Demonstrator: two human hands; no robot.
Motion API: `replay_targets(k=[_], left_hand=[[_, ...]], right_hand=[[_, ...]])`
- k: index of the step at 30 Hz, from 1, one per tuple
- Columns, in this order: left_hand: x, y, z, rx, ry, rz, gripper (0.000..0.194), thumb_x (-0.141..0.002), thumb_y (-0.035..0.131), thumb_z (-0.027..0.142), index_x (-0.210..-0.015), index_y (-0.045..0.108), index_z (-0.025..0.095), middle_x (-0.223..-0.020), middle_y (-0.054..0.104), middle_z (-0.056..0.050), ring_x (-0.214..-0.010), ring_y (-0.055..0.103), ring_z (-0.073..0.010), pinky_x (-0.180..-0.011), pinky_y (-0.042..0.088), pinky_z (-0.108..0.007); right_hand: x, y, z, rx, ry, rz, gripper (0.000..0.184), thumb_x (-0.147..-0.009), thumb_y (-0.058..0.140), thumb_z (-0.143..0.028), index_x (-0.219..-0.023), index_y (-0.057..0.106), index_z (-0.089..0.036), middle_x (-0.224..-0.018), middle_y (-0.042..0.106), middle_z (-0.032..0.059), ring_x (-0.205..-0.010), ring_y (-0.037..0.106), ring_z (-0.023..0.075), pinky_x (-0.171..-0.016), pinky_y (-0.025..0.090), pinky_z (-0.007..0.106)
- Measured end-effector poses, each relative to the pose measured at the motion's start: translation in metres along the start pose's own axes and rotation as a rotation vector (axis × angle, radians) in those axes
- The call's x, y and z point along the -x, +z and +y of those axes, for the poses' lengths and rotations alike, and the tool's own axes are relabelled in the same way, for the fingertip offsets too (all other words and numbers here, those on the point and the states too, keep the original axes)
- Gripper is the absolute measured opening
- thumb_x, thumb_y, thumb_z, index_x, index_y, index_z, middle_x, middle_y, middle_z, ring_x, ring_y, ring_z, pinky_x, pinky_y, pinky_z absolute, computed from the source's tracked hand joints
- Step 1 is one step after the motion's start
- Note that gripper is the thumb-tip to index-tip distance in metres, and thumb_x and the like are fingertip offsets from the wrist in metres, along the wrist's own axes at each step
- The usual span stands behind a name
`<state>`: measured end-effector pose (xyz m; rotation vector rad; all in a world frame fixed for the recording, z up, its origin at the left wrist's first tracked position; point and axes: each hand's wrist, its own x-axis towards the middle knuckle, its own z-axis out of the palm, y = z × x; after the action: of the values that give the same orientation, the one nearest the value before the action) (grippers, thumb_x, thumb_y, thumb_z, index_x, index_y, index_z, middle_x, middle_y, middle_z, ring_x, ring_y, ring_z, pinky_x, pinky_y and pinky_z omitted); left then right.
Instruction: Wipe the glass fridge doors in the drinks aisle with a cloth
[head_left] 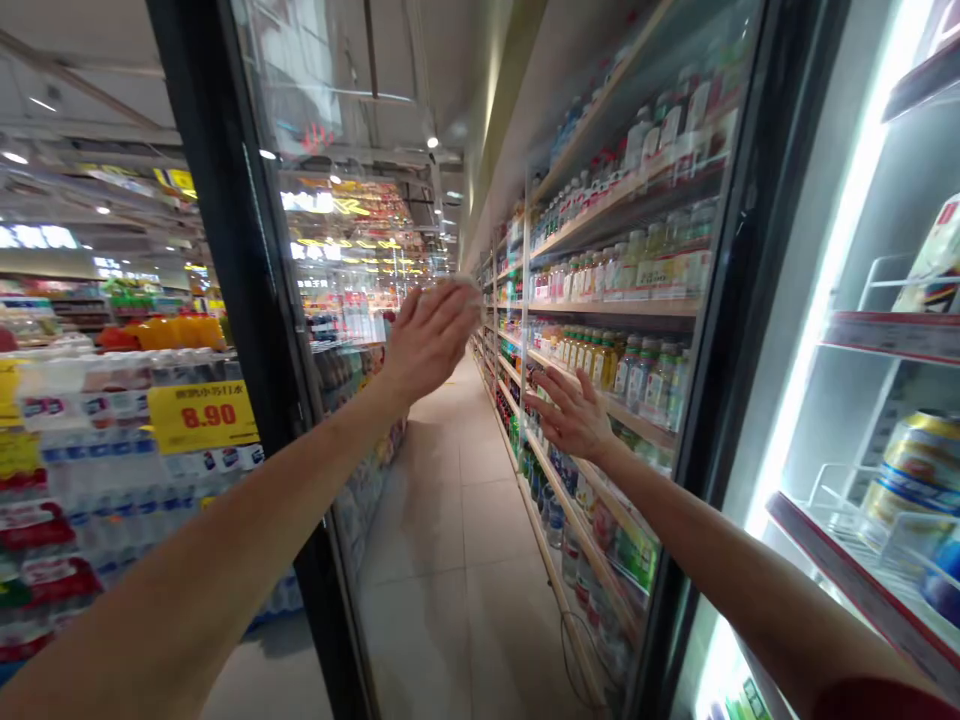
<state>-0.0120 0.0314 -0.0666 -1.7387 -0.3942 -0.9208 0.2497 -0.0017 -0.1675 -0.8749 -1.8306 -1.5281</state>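
Observation:
A tall glass door [465,520] in a black frame stands open in front of me. My left hand [431,340] is raised at the middle of the pane, its fingers together over a pale, blurred cloth [474,294] that lies flat against the glass. Only the cloth's edge shows past the fingertips. Lower and to the right, my right hand [574,412] has its fingers spread and holds nothing. It is at the pane, but whether the fingertips touch it I cannot tell.
Right of the door, a lit fridge holds cans [911,470] on wire-fronted shelves. Through the glass, bottles [600,365] line long shelves beside a tiled aisle. Left of the black door frame [232,240] stand stacked bottle packs [112,500] with a yellow price sign [202,415].

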Motion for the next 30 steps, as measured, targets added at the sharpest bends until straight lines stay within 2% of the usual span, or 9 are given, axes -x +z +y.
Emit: replay_targets(k=[2,5,7,12,18,22,24,27,30], left_hand=[[-0.006,0.001,0.0,0.008,-0.005,-0.004,0.042,-0.089,0.038,0.027,-0.131,0.037,0.021,-0.141,0.038,-0.004,-0.137,0.018,-0.0179,-0.114,0.013,-0.043],[-0.008,0.005,0.008,0.107,0.385,-0.098,0.037,-0.09,0.036,0.026,-0.127,0.041,0.027,-0.137,0.044,0.002,-0.133,0.028,-0.0111,-0.115,0.014,-0.034],[-0.014,0.005,0.007,0.143,0.473,-0.13,0.038,-0.09,0.036,0.024,-0.129,0.04,0.026,-0.137,0.044,0.002,-0.133,0.029,-0.0105,-0.114,0.014,-0.034],[-0.04,0.003,-0.004,0.075,-0.067,-0.001,0.043,-0.091,0.035,0.028,-0.133,0.035,0.02,-0.143,0.035,-0.003,-0.135,0.022,-0.0192,-0.113,0.014,-0.046],[-0.045,0.008,0.009,0.136,0.344,-0.128,0.043,-0.09,0.034,0.025,-0.134,0.035,0.025,-0.142,0.037,0.0,-0.135,0.026,-0.015,-0.115,0.013,-0.038],[-0.066,0.006,-0.003,0.073,-0.039,0.029,0.045,-0.09,0.034,0.027,-0.135,0.034,0.025,-0.142,0.038,-0.002,-0.134,0.026,-0.0203,-0.113,0.015,-0.043],[-0.068,0.007,0.004,0.034,-0.08,0.049,0.044,-0.09,0.034,0.027,-0.134,0.036,0.022,-0.141,0.038,-0.004,-0.133,0.028,-0.023,-0.112,0.017,-0.046],[-0.056,0.013,0.033,0.034,0.191,-0.042,0.043,-0.09,0.035,0.023,-0.132,0.038,0.019,-0.141,0.039,-0.004,-0.132,0.03,-0.0221,-0.111,0.019,-0.044],[-0.056,0.018,0.06,0.094,0.504,-0.111,0.04,-0.09,0.034,0.02,-0.129,0.041,0.018,-0.14,0.04,-0.003,-0.132,0.032,-0.0185,-0.112,0.022,-0.039]], right_hand=[[0.0,0.0,0.0,0.004,0.004,-0.012,0.054,-0.078,0.05,-0.026,-0.131,0.041,-0.029,-0.139,0.043,0.0047,-0.135,0.026,0.0216,-0.111,0.011,0.05],[0.001,0.0,0.0,0.004,0.003,-0.018,0.052,-0.078,0.05,-0.025,-0.13,0.042,-0.029,-0.139,0.043,0.0045,-0.135,0.026,0.0216,-0.11,0.012,0.049],[0.001,0.0,0.0,0.003,0.0,-0.014,0.052,-0.078,0.049,-0.025,-0.13,0.042,-0.028,-0.139,0.043,0.0047,-0.135,0.026,0.0214,-0.11,0.012,0.05],[0.0,-0.001,0.002,-0.01,-0.004,-0.026,0.053,-0.079,0.05,-0.025,-0.131,0.04,-0.027,-0.139,0.042,0.0055,-0.136,0.023,0.0213,-0.11,0.011,0.05],[-0.001,-0.001,-0.001,-0.016,0.007,-0.003,0.049,-0.08,0.048,-0.025,-0.128,0.044,-0.029,-0.139,0.042,0.0042,-0.136,0.022,0.0204,-0.11,0.011,0.05],[0.002,-0.003,0.004,-0.025,0.044,-0.015,0.046,-0.082,0.044,-0.026,-0.128,0.044,-0.029,-0.139,0.041,0.0036,-0.136,0.022,0.0194,-0.11,0.011,0.048],[0.006,-0.006,0.015,0.015,0.228,0.043,0.045,-0.085,0.039,-0.025,-0.13,0.04,-0.026,-0.141,0.038,0.0067,-0.136,0.023,0.0192,-0.11,0.013,0.048],[0.016,-0.009,0.036,0.083,0.55,0.154,0.048,-0.087,0.033,-0.028,-0.134,0.033,-0.018,-0.142,0.034,0.0128,-0.136,0.022,0.0204,-0.108,0.015,0.049],[0.022,-0.011,0.049,0.088,0.597,0.157,0.05,-0.087,0.032,-0.032,-0.135,0.031,-0.018,-0.142,0.034,0.0126,-0.136,0.022,0.0206,-0.108,0.014,0.05]])
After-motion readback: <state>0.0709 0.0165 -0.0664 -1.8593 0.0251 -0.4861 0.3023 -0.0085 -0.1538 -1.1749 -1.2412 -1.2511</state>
